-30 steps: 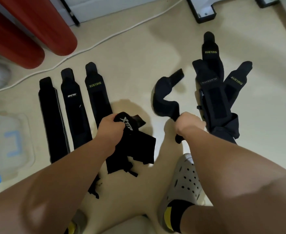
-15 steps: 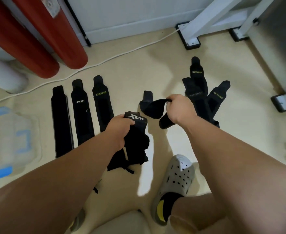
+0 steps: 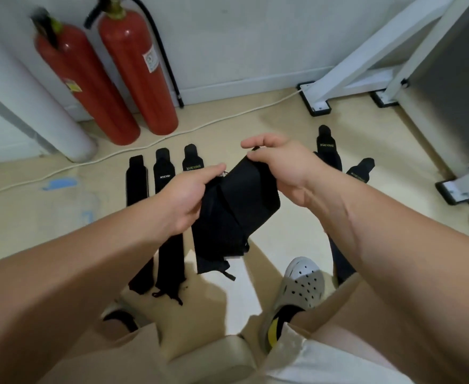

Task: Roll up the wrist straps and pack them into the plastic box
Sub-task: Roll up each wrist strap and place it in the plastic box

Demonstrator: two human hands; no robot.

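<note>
Held strap point(image 3: 236, 214): black, folded over on itself and lifted clear of the floor between both hands, its loose ends hanging down toward the floor. Cannot tell whether it is one strap or more.

Left hand point(image 3: 186, 198): fingers point(image 3: 214, 170) curled round the strap's upper left edge, gripping it.

Right hand point(image 3: 286, 170): thumb and forefinger pinch the strap's top corner; the other fingers point(image 3: 258, 141) are spread loosely above it.

Floor, left of the held strap: three flat straps point(image 3: 164, 176) laid side by side, lengthwise, tabs pointing to the wall. Two show printed lettering near the tab.

Floor, right: a loose pile of straps point(image 3: 326, 145), partly hidden behind the right forearm, two yellow-lettered tabs showing.

Plastic box point(image 3: 58, 183): far left on the floor, clear with blue clips, badly blurred. Well apart from the hands.

Near edge: grey perforated clog point(image 3: 301, 284) on the person's right foot, just beside the pile's near end.

By the wall: two red fire extinguishers point(image 3: 133, 79) standing together, a white cable point(image 3: 227, 117) running along the floor in front of them, and white frame legs point(image 3: 338, 70) on black feet at the right.
</note>
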